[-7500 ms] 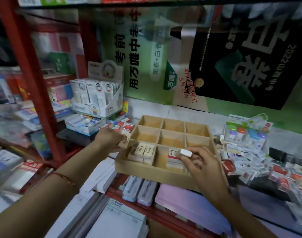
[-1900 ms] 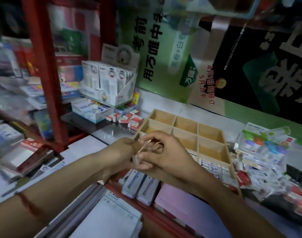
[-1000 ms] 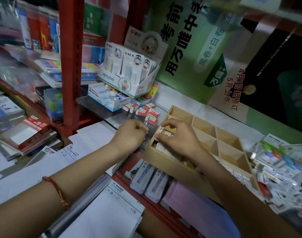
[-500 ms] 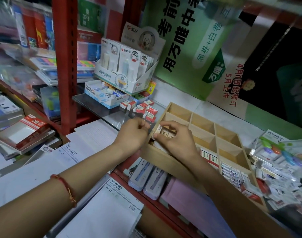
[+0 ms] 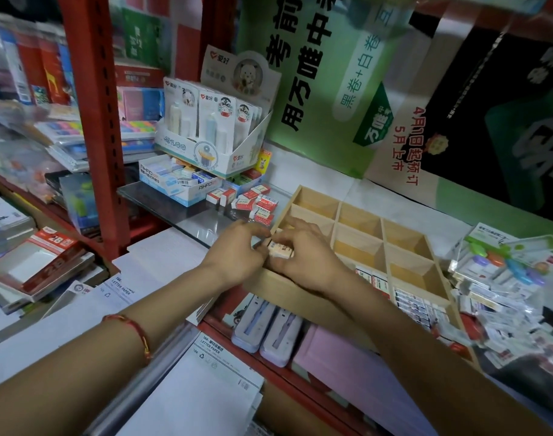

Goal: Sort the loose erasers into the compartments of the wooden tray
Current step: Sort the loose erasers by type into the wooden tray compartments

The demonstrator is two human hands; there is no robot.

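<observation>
A beige eraser (image 5: 280,249) is pinched by the curled fingers of left hand (image 5: 234,251) and right hand (image 5: 305,258) together, over the near-left compartment of the wooden tray (image 5: 360,217). Right of the grip two compartments are filled. Those beyond lie bare, and loose erasers (image 5: 257,204) are left beyond the grip.

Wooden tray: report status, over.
Left grip, right grip both pinch beige eraser at wooden tray, near-left compartment. Red erasers loose beside tray. Nothing blocking.
</observation>
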